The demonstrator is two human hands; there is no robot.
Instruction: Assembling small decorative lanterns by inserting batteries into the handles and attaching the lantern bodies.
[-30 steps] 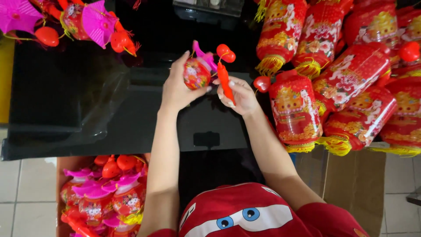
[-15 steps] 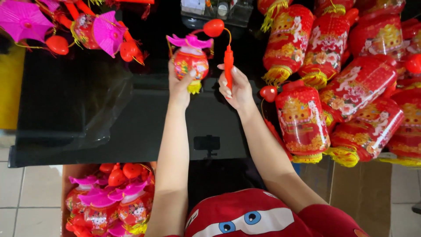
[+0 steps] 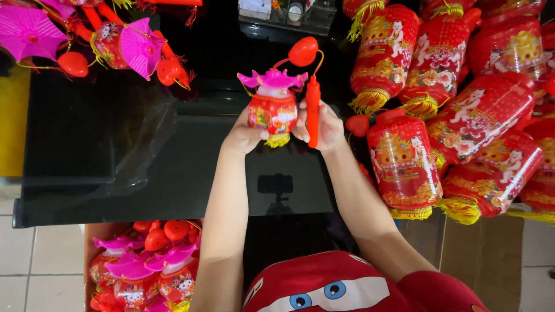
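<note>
Both forearms reached up from the bottom of the frame toward its centre, converging over a glossy black table (image 3: 115,173). The left hand (image 3: 245,137) was turned with its palm toward the middle, thumb and fingers cupped around the lower side of a small toy lantern (image 3: 273,110), which sat upright just above centre frame, its pink roof-shaped cap on top and a yellow fringe hanging at its base. The right hand (image 3: 324,127) stood just beside it, fingers curled around a red stick handle (image 3: 313,110) held nearly vertical; the fingertips also seemed to touch the lantern's right side, though the contact was hard to make out. From the top of the handle a thin cord arched over to a red heart-shaped piece (image 3: 303,51) hanging above the lantern's cap. The wrists were bent slightly back and the elbows spread apart, so the arms formed a narrow wedge. At the right of the frame lay a heap of larger red cylindrical lanterns (image 3: 439,115) with gold tassels, the nearest close to the right forearm. In the upper left, more small lanterns with pink fan-like tops (image 3: 115,40) lay piled on the table. At the lower left, below the table edge, a cardboard box (image 3: 88,242) held further pink-capped lanterns. The person's red shirt (image 3: 347,286) filled the bottom centre.
</note>
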